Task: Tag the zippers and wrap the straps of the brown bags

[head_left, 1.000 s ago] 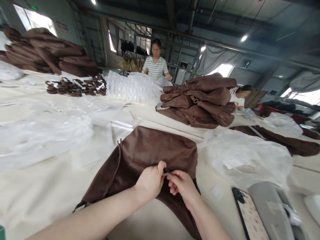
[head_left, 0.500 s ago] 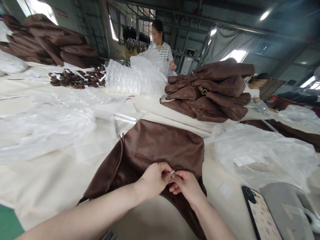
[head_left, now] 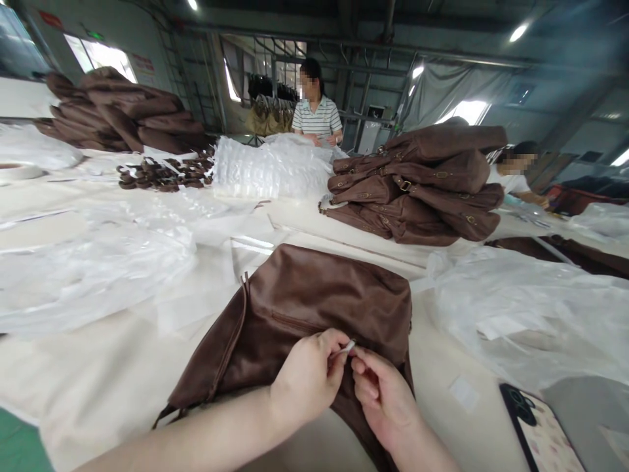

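A dark brown leather bag [head_left: 324, 282] lies on the table in front of me, with a zip across its face and a thin cord at its left side. Over the lower part of the bag, my left hand [head_left: 309, 370] pinches a small white strip [head_left: 348, 347] between thumb and forefinger. My right hand [head_left: 383, 390] is closed beside it, fingers curled and tips pressed at the strip's other end. The bag's strap curves below, partly hidden by both hands and forearms.
Stacked brown bags [head_left: 417, 187] stand at the back right, more bags [head_left: 122, 111] at the far left. Clear plastic bags [head_left: 275, 167] and brown straps [head_left: 164, 172] lie between. A phone [head_left: 540, 426] rests at the right. Two people [head_left: 317, 118] are across the table.
Both hands have shifted slightly right and down in the picture as the view tilted up. More of the white strip shows between my fingers. The person behind has lowered the plastic.
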A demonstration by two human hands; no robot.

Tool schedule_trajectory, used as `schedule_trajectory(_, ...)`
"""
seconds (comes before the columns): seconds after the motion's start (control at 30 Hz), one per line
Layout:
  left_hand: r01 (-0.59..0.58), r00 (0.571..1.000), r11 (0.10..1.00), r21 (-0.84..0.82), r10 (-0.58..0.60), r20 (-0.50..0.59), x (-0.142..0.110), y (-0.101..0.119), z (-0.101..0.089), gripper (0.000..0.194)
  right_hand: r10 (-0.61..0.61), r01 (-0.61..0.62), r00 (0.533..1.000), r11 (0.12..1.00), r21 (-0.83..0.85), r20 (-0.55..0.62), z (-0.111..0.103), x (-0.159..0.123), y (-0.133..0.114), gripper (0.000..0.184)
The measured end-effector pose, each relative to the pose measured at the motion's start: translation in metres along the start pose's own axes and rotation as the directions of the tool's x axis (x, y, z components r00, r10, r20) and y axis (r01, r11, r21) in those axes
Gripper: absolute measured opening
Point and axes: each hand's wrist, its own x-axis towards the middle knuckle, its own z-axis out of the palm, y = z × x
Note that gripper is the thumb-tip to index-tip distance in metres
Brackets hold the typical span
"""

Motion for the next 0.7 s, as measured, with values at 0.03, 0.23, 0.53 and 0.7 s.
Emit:
schedule_trajectory(0.03, 0.027, 0.999, 0.999, 0.023, -0.027, -0.017, 0.0, -0.001, 0.0, 0.021, 0.008, -0.008, 1.0, 1.0, 0.011, -0.005, -0.001, 0.0, 0.001, 0.024)
schedule_trajectory(0.23, 0.047, 0.991, 0.969, 0.244, -0.075, 0.107, 0.005, -0.001, -0.005, 0.04, 0.064, -0.064, 0.998, 0.998, -0.001, 0.009, -0.006, 0.003, 0.002, 0.033)
schedule_trajectory(0.53, -0.194, 0.981, 0.938, 0.288, 0.178, 0.08, 0.005, 0.002, -0.011, 0.023, 0.051, -0.056, 0.998, 0.988, -0.146, -0.035, 0.0, 0.004, 0.001, 0.039)
schedule_trajectory(0.7, -0.366, 0.93, 0.87, 0.331, 0.323, 0.178, 0.003, 0.004, -0.017, 0.024, 0.037, -0.036, 0.999, 0.996, -0.079, 0.004, -0.002, 0.003, 0.002, 0.031)
